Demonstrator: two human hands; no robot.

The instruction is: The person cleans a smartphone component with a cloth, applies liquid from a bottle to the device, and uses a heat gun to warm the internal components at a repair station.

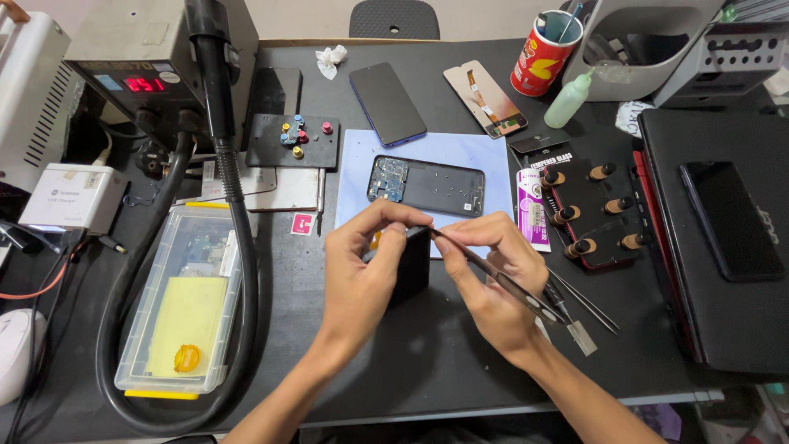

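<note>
left hand (362, 275) on black part (408, 263), opened phone (427, 185) just beyond

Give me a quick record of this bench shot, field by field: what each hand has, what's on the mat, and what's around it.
Left hand: pinches the top of a small black part held upright
Right hand: holds tweezers, tips at the part's top edge
Blue mat: opened phone, circuit board exposed at its left end
Behind the mat: dark phone lying flat, loose screen panel
Left side: clear plastic box, black hose looping round it
Right side: black laptop, closed
</note>
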